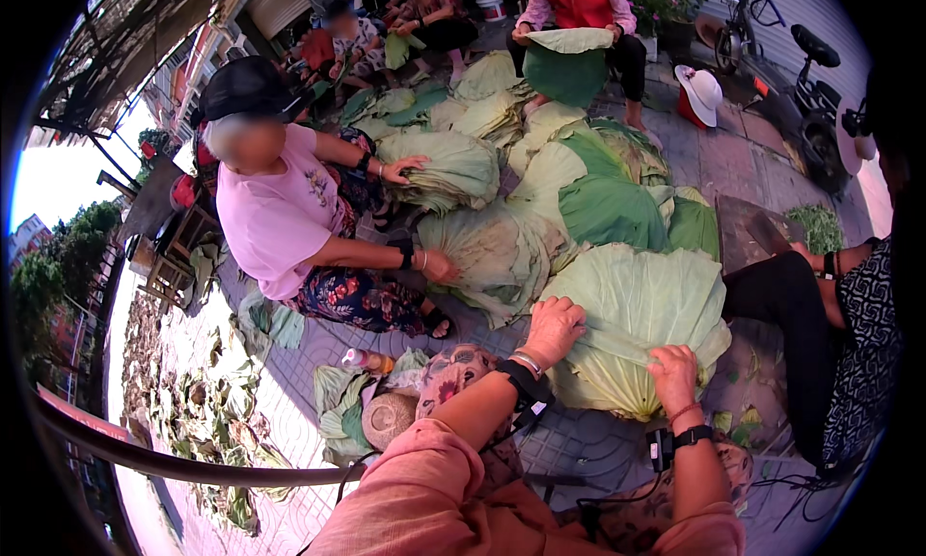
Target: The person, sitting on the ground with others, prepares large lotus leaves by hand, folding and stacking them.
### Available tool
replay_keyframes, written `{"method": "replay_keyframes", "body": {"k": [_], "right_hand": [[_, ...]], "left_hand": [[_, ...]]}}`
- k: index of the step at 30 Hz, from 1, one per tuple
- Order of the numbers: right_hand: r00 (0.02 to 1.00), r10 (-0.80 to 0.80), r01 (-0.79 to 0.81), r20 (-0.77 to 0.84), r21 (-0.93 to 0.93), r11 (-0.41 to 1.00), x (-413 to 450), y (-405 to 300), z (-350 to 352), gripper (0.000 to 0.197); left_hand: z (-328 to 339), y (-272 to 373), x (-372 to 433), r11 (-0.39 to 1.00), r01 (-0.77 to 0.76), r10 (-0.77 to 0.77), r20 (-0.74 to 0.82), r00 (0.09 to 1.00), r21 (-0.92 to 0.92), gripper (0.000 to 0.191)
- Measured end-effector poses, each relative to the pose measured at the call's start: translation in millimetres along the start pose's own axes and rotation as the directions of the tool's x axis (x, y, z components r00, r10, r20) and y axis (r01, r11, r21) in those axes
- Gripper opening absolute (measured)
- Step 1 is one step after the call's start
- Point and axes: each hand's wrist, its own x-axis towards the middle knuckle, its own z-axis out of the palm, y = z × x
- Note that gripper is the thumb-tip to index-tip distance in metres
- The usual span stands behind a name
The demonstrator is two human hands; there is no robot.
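Observation:
A stack of large pale green lotus leaves [636, 303] lies in front of my knees, its near edge folded over. My left hand [555, 330] grips the leaf at the left edge of the stack, fingers curled. Closer to me on the right, my right hand [673, 375] holds the folded near edge of the top leaf. Both fingertips are partly hidden against the leaf. Just beyond, darker green lotus leaves [615, 205] and a browned, wilted pile [492, 248] touch or overlap one another.
On the left, a person in a pink shirt [278, 209] handles leaf piles. Another person's hand [803, 252] is at a blade [768, 232] on a board [734, 223] at right. A drink bottle [369, 361] and a woven round object [391, 420] lie by my left knee.

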Motion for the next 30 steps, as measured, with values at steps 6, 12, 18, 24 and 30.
{"method": "replay_keyframes", "body": {"k": [6, 12, 18, 24, 30], "right_hand": [[1.0, -0.011, 0.011, 0.0, 0.014, 1.0, 4, -10, -2, 0.027], [1.0, 0.004, -0.003, -0.012, 0.023, 1.0, 0, -4, 4, 0.027], [0.999, 0.04, -0.04, -0.002, 0.02, 0.999, 0, -4, -7, 0.026], [1.0, 0.005, -0.005, 0.025, -0.023, 1.0, 2, 13, 13, 0.021], [1.0, -0.011, 0.012, -0.019, 0.015, 1.0, -1, 0, 2, 0.017]], "left_hand": [[18, -12, -7, 0.978, 0.008, 0.006, 0.068, 0.998, -0.21, 0.013], [-1, 7, -8, 0.994, 0.111, -0.105, 0.169, 0.98, -0.025, 0.013], [9, 37, -5, 0.984, -0.17, 0.171, 0.02, 0.985, -0.052, 0.027], [15, 32, -7, 0.996, -0.028, 0.046, 0.21, 0.977, -0.089, 0.031], [24, 53, -7, 0.971, -0.203, 0.218, 0.12, 0.969, -0.127, 0.035]]}}
